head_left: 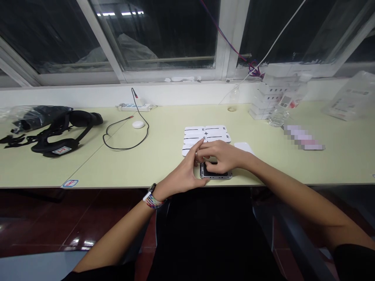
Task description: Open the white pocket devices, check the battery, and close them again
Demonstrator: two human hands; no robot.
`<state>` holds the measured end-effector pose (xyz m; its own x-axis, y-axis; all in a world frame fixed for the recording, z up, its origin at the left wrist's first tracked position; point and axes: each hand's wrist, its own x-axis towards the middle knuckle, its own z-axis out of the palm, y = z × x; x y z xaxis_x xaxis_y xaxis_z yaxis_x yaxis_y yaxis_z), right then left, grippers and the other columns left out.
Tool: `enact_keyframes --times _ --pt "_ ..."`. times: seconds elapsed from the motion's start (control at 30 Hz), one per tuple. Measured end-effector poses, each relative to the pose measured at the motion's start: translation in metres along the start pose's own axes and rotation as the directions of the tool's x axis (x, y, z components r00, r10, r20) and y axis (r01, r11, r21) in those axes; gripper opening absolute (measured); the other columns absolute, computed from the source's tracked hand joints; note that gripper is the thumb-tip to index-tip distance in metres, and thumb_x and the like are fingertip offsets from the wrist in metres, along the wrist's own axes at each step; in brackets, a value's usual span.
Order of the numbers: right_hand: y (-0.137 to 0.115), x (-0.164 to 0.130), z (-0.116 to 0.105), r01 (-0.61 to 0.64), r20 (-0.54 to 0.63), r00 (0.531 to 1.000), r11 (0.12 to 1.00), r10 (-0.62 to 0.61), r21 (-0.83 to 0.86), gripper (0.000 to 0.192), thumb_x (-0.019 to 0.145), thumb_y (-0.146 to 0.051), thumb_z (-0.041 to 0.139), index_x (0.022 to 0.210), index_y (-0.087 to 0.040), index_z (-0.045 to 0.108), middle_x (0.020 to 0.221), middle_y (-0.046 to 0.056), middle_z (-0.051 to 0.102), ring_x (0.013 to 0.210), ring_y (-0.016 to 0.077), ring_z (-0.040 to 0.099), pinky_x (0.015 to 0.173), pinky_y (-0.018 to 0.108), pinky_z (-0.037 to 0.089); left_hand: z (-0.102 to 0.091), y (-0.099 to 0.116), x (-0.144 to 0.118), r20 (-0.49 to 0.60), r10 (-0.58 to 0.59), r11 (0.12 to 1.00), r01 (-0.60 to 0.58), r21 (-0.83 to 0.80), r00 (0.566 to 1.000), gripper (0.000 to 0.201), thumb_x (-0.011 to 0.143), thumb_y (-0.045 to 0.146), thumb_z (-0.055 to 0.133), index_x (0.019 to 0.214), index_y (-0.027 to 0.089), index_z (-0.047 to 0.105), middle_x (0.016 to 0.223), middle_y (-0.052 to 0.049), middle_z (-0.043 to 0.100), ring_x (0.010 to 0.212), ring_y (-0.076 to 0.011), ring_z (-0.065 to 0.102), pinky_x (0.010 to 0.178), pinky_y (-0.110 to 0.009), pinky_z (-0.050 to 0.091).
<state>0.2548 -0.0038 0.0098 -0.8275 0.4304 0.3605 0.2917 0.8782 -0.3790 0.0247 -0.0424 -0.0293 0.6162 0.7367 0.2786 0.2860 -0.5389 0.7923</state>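
A small dark device in a grey frame (216,174) lies near the front edge of the pale green table (164,164). My right hand (224,155) rests over its top, fingers pressed down on it. My left hand (184,173) is curled against its left end, with the thumb and forefinger pinched at the device's upper left corner. Just behind the hands lie several white cards with black stripes (206,134), and a plain white piece (243,146) sits to their right.
A black headset with straps (55,134) lies at the left. A white power strip (134,106), a black cable (125,136) and a white puck (138,124) sit mid-table. Stacked white boxes (266,101), clear bottles (281,111) and a plastic bag (350,97) stand at the right under the window.
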Motion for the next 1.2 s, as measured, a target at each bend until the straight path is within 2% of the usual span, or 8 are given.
enact_keyframes --times 0.1,0.17,0.27,0.4,0.57,0.8,1.0,1.2 --pt "-0.005 -0.013 0.003 0.020 -0.010 1.000 0.994 -0.021 -0.110 0.012 0.094 -0.025 0.068 0.101 -0.021 0.077 0.113 0.008 0.073 0.090 0.0216 0.065 0.075 0.034 0.046 0.001 0.002 0.000 0.004 -0.045 0.999 0.045 -0.019 0.999 0.125 0.087 0.023 0.086 0.180 0.041 0.004 0.170 -0.017 0.042 0.148 -0.0406 0.057 0.124 -0.061 0.049" --pt "-0.009 -0.021 0.005 0.020 0.002 1.000 0.984 -0.020 -0.175 0.017 0.102 -0.034 0.069 0.107 -0.020 0.078 0.119 0.012 0.072 0.097 0.0246 0.066 0.081 0.037 0.051 0.001 0.003 0.000 0.002 -0.061 0.998 0.061 -0.015 0.998 0.125 0.086 0.021 0.086 0.180 0.040 0.006 0.158 -0.016 0.052 0.134 -0.0365 0.065 0.117 -0.061 0.054" --pt "-0.014 -0.031 0.005 -0.006 0.010 1.000 0.970 0.008 -0.241 0.025 0.108 -0.040 0.067 0.118 -0.019 0.077 0.120 0.014 0.071 0.102 0.0274 0.066 0.085 0.040 0.053 0.002 0.005 0.000 0.003 -0.049 0.999 0.049 -0.009 0.999 0.123 0.088 0.028 0.088 0.180 0.040 0.008 0.158 -0.017 0.052 0.129 -0.0348 0.065 0.117 -0.062 0.053" --pt "-0.020 -0.035 -0.004 -0.034 0.010 0.999 0.958 0.038 -0.285 0.029 0.105 -0.040 0.071 0.125 -0.020 0.075 0.110 0.011 0.070 0.095 0.0266 0.063 0.079 0.038 0.051 0.002 0.005 0.000 0.000 -0.034 0.999 0.034 -0.002 0.999 0.122 0.089 0.032 0.089 0.180 0.042 0.008 0.166 -0.017 0.047 0.135 -0.0364 0.063 0.120 -0.063 0.050" --pt "-0.028 -0.043 -0.025 -0.183 -0.071 0.982 0.970 0.173 -0.161 0.019 0.101 -0.036 0.073 0.114 -0.023 0.070 0.109 0.007 0.067 0.090 0.0229 0.063 0.073 0.034 0.048 0.002 0.003 0.000 0.014 -0.054 0.998 0.053 0.044 0.998 0.125 0.090 0.028 0.085 0.180 0.041 0.000 0.150 -0.014 0.063 0.133 -0.0354 0.064 0.119 -0.061 0.050" --pt "-0.028 -0.089 -0.052 -0.291 -0.190 0.941 0.956 0.281 -0.026 0.022 0.095 -0.040 0.081 0.105 -0.026 0.068 0.110 0.008 0.073 0.098 0.0281 0.070 0.086 0.041 0.057 0.002 0.002 0.001 0.006 -0.034 0.995 0.034 0.098 0.999 0.113 0.089 0.026 0.083 0.179 0.035 0.015 0.144 -0.015 0.064 0.136 -0.0370 0.063 0.121 -0.061 0.048" --pt "-0.013 -0.129 -0.043 -0.429 -0.285 0.860 0.902 0.423 0.045 0.025 0.089 -0.043 0.086 0.105 -0.029 0.072 0.109 0.006 0.078 0.099 0.0298 0.075 0.089 0.044 0.062 0.003 0.004 0.001 -0.004 -0.066 0.989 0.066 0.132 0.998 0.107 0.088 0.025 0.081 0.176 0.033 0.020 0.143 -0.015 0.063 0.133 -0.0368 0.062 0.118 -0.059 0.049" --pt "-0.006 -0.138 -0.034 -0.478 -0.296 0.816 0.868 0.496 0.137 0.027 0.088 -0.044 0.085 0.108 -0.029 0.075 0.110 0.005 0.080 0.101 0.0291 0.077 0.094 0.047 0.065 0.002 0.005 0.000 -0.005 -0.060 0.985 0.060 0.159 0.998 0.101 0.086 0.024 0.080 0.173 0.029 0.028 0.146 -0.015 0.061 0.138 -0.0375 0.059 0.122 -0.061 0.045"
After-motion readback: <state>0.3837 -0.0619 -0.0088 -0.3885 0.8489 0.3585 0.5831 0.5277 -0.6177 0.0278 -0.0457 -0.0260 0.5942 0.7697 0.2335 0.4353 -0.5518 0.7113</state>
